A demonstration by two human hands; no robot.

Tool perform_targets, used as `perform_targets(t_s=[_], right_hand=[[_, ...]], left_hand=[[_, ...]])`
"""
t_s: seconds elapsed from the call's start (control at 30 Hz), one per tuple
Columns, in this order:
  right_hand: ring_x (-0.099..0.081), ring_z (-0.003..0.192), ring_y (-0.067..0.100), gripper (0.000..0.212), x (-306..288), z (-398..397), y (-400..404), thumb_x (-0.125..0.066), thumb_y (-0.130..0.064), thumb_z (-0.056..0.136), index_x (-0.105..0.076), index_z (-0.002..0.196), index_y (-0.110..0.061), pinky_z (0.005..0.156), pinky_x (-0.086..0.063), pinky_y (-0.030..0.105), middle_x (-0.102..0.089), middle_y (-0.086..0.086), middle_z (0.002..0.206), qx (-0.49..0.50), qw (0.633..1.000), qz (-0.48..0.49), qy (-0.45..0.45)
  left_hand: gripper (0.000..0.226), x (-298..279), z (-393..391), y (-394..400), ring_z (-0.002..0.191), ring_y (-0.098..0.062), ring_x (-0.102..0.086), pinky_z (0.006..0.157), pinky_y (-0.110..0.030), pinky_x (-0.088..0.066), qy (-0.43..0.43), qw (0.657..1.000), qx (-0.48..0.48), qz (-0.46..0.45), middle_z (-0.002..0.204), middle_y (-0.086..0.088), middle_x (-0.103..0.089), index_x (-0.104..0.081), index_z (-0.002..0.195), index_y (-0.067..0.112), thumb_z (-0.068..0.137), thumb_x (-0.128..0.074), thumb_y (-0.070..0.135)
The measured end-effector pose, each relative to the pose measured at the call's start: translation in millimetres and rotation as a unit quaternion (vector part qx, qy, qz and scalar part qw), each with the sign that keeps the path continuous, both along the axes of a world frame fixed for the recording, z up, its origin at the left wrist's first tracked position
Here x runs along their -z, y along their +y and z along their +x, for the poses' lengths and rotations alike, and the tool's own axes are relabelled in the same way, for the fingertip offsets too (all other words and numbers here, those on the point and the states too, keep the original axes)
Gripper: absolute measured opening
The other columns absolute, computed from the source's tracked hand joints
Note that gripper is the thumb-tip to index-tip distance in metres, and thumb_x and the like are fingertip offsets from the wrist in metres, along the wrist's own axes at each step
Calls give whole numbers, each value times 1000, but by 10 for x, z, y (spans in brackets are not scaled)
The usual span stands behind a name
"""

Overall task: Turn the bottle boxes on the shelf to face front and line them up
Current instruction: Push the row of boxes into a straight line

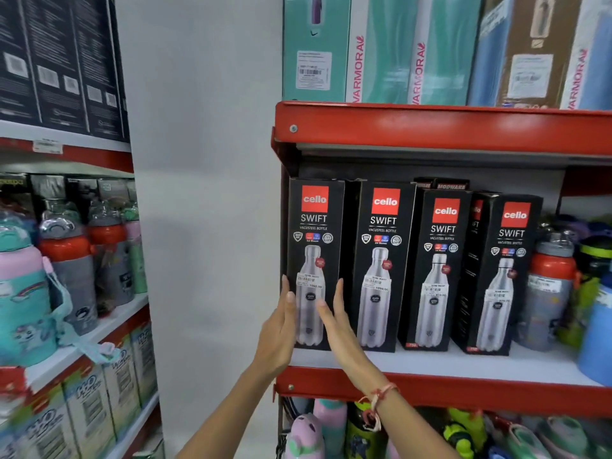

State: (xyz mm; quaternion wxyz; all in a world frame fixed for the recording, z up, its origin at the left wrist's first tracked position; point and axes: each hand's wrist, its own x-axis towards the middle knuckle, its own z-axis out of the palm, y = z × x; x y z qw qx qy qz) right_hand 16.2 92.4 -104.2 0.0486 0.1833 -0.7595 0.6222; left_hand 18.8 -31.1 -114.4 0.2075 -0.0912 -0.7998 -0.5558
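Leftmost box (313, 260) btwn L hand (276, 329) & R hand (341, 329); fingers spread, not gripping.

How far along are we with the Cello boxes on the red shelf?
Mostly done: the first, second and third Cello Swift boxes face front. In hand: the left hand and right hand are open either side of the first box. Left: the fourth box is angled, showing its side, and the two right boxes sit lower in view.
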Motion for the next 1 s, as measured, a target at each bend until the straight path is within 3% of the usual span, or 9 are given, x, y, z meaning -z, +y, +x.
perform_targets(t_s=[0.13,0.27,0.47,0.53,0.67,0.77,0.83,0.9,1.0], right_hand=[[-8,147,15,69,65,127,39,-32,-78,80,12,132,-69,117,-12,49,-5,-12,160,18,1000,8,-6],[-2,146,6,71,125,290,136,-33,-84,74,11,129,-72,118,-11,54,4,-26,156,2,1000,3,-3],[1,144,1,66,176,443,212,-32,-73,85,12,133,-68,119,-9,51,7,-33,149,-4,1000,11,-7],[-1,143,-2,64,172,471,235,-32,-69,87,8,137,-65,119,-8,44,5,-34,149,-6,1000,8,4],[-17,141,-1,56,169,461,390,-36,-57,92,-18,145,-51,116,-16,33,-17,-26,152,78,995,-32,54],[-28,138,4,55,140,344,635,-35,-52,93,-28,146,-39,115,-23,35,-28,-12,152,160,982,-76,66],[-23,142,9,54,120,247,787,-35,-49,95,-26,147,-36,115,-20,34,-26,-12,154,167,982,-77,48],[-16,145,9,56,118,176,899,-33,-49,96,-20,149,-34,115,-14,30,-20,-13,157,145,987,-70,20],[-14,144,8,59,92,122,989,-30,-49,97,-13,151,-33,106,-11,23,-14,-12,159,110,992,-53,-20]], left_hand=[[53,46,210,-123,131,-19,-48,110,-42,-39,5,999,17,30,143,11,-46,-15,132,70,81,-12,78],[56,104,424,-138,103,-8,-57,102,-42,-47,25,999,18,35,125,15,-50,-21,127,74,73,-12,85],[48,212,569,-125,89,-14,-56,95,-49,-51,34,999,-21,21,87,14,-53,-25,128,71,83,-12,76],[49,217,592,-94,94,-12,-60,95,-44,-52,52,998,-36,22,98,13,-63,-28,130,68,83,-14,76],[45,119,680,112,108,6,-50,92,-3,-36,170,970,-170,-28,123,4,-57,-50,136,31,97,-29,44],[38,5,673,408,109,6,-53,92,-9,-41,229,966,-120,-19,120,4,-57,-56,128,20,98,-35,32],[43,-30,627,676,122,8,-45,106,-21,-38,130,991,1,-17,138,13,-49,-41,139,28,99,-32,42],[62,-11,536,947,141,6,-18,119,-27,-16,36,997,71,-25,154,18,-19,-15,150,31,94,-24,58],[99,-30,358,1208,145,-4,5,116,-28,-1,-26,998,47,31,160,10,6,8,150,27,72,-13,85]])
